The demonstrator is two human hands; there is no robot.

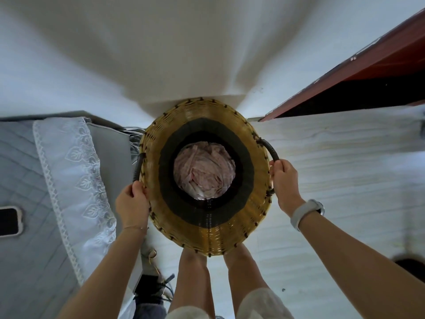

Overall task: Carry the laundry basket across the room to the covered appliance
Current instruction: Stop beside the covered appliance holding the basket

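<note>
I look straight down into a round woven laundry basket (pixel 208 236), yellow wicker with a dark band inside, holding crumpled pink patterned cloth (pixel 204 173). My left hand (pixel 132 201) grips its dark left handle (pixel 138 168). My right hand (pixel 285 183), with a white watch on the wrist, grips the dark right handle (pixel 270 150). The basket sits in front of my bare legs, close to the white wall. Directly left of it stands the appliance under a grey quilted cover (pixel 27 249) with a white lace cloth (pixel 76 180) draped across it.
A phone (pixel 8 221) lies on the cover at the far left. Cables and a plug strip (pixel 156 284) sit on the floor between the appliance and my legs. A red-brown door (pixel 368 77) stands open at the upper right. Pale floor (pixel 333 157) stretches to the right.
</note>
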